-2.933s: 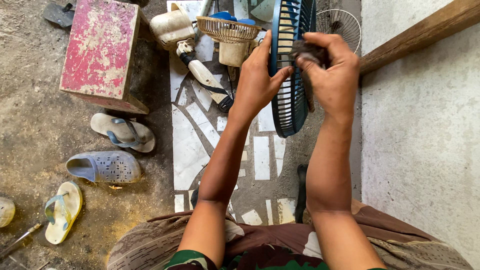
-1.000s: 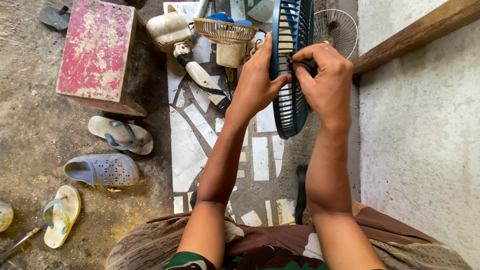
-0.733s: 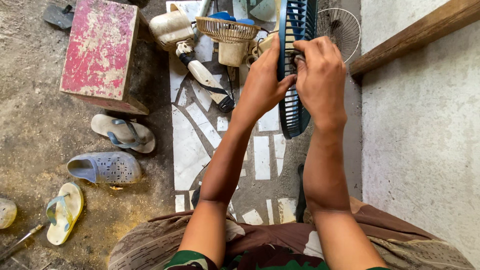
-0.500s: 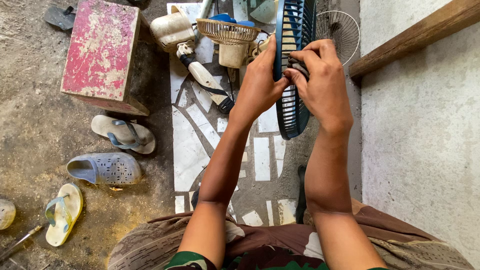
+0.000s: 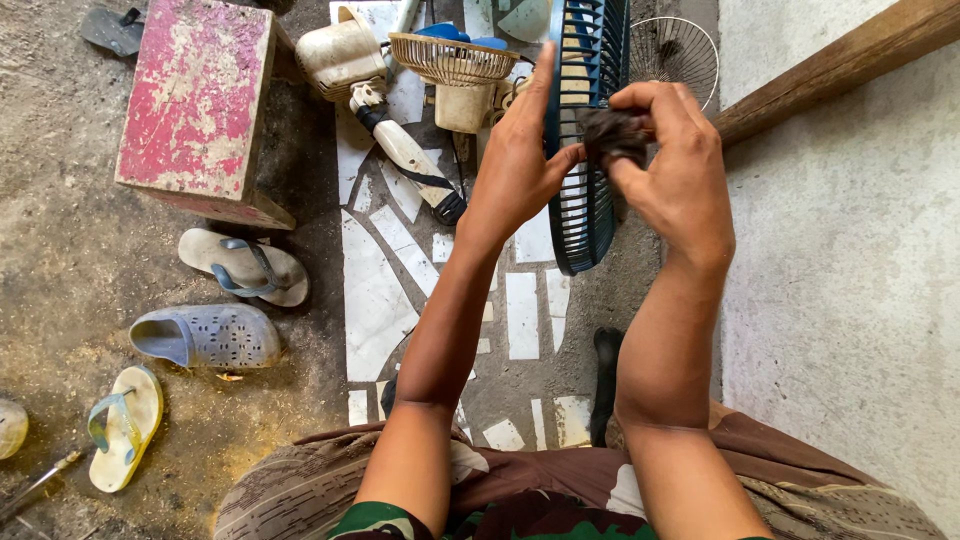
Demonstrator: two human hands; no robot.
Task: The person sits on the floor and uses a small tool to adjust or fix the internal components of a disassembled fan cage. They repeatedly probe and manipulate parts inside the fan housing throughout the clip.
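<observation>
I hold a blue plastic fan grille (image 5: 585,215) on edge in front of me, above the floor. My left hand (image 5: 520,165) grips its left side, thumb hooked over the rim. My right hand (image 5: 672,165) pinches a small dark rag (image 5: 612,133) against the grille's right face near the middle. My knees in brown cloth show at the bottom of the head view.
A worn red stool (image 5: 195,100) stands at the upper left. Fan parts lie beyond the grille: a cream motor housing (image 5: 340,55), a tan guard (image 5: 452,58), a wire guard (image 5: 678,50). Sandals (image 5: 245,265) and a grey clog (image 5: 205,335) lie left. A grey wall with a wooden beam (image 5: 830,65) runs along the right.
My right hand has rubbed the rag up and down a short way on the grille; the left hand keeps its grip. The grille has barely shifted.
</observation>
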